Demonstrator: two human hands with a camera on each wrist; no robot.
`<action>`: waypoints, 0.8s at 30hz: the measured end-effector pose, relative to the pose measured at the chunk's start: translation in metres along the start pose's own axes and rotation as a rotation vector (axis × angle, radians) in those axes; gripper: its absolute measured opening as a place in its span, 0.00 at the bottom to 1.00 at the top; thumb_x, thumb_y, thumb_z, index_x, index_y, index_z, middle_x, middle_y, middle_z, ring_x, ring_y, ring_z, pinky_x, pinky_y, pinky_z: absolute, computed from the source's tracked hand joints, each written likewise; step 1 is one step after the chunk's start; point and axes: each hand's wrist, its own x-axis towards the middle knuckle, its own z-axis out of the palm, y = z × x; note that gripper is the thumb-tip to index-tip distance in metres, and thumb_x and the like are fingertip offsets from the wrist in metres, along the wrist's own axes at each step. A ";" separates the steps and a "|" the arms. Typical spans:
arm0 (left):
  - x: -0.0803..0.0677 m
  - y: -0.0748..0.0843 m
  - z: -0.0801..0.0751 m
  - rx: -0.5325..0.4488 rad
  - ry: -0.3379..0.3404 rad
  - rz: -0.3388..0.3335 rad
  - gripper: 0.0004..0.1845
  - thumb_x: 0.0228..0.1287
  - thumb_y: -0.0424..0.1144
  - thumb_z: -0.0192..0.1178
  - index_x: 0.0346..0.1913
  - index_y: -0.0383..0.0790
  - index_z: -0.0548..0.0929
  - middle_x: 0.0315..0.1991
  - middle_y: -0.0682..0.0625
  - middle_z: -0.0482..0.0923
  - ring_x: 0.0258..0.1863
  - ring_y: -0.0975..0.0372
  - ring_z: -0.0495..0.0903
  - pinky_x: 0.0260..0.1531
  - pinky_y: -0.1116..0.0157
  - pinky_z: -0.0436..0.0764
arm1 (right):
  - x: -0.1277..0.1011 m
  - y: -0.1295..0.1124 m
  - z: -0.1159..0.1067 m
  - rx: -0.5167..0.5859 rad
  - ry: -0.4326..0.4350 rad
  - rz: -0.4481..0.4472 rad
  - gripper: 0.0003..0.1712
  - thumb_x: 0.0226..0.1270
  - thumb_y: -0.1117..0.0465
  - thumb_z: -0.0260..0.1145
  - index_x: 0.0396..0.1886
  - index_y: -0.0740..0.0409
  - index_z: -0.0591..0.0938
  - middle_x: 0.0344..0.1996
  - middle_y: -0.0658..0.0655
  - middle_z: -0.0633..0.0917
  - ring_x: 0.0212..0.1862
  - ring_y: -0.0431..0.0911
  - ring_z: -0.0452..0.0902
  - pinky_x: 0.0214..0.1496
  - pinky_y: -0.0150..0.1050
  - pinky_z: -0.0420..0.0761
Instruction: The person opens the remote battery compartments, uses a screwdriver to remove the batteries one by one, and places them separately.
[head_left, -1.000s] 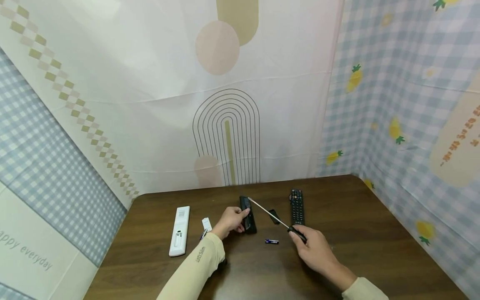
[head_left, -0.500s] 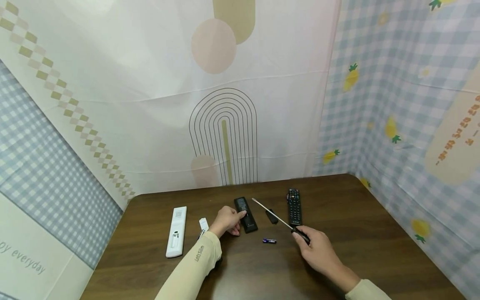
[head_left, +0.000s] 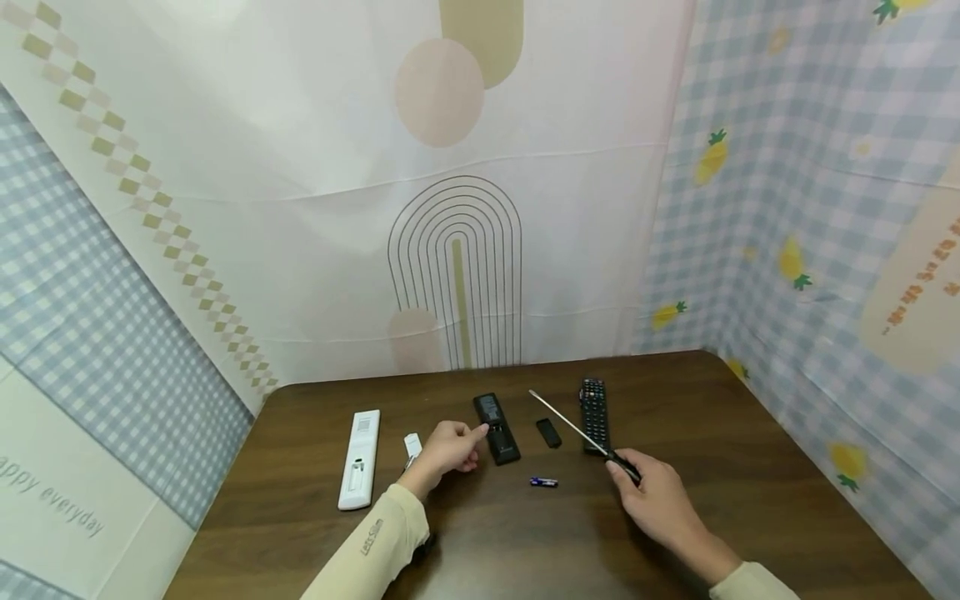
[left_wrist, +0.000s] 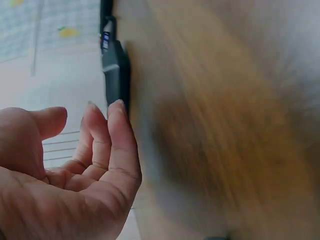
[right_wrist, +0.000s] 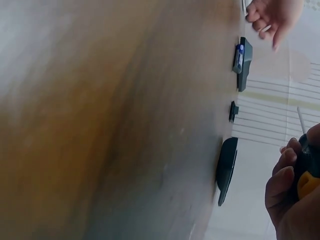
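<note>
A black remote (head_left: 497,429) lies back-up on the brown table (head_left: 525,542), its battery bay uncovered. My left hand (head_left: 467,443) rests beside its left edge, fingers loosely curled, index tip at the remote (left_wrist: 116,75). My right hand (head_left: 628,477) grips the black and yellow handle of a screwdriver (head_left: 577,432); its thin shaft points up-left over a second black remote (head_left: 595,414). A small black cover (head_left: 548,432) lies between the two remotes. A blue battery (head_left: 543,482) lies in front of them.
A white remote (head_left: 360,458) lies at the left, a small white cover (head_left: 412,444) beside it. Patterned cloth walls close the table at the back and right. In the right wrist view the screwdriver handle (right_wrist: 306,176) sits near the buttoned remote (right_wrist: 226,170).
My left hand has let go of the black remote, which now lies flat. My right hand has carried the screwdriver to the right, away from that remote.
</note>
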 end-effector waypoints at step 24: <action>-0.055 -0.013 -0.018 -0.150 -0.041 0.031 0.25 0.82 0.53 0.58 0.44 0.28 0.83 0.29 0.50 0.84 0.29 0.62 0.83 0.34 0.64 0.87 | 0.034 0.071 -0.052 -0.216 -0.220 0.136 0.23 0.85 0.58 0.48 0.57 0.78 0.72 0.20 0.56 0.73 0.19 0.46 0.66 0.22 0.39 0.64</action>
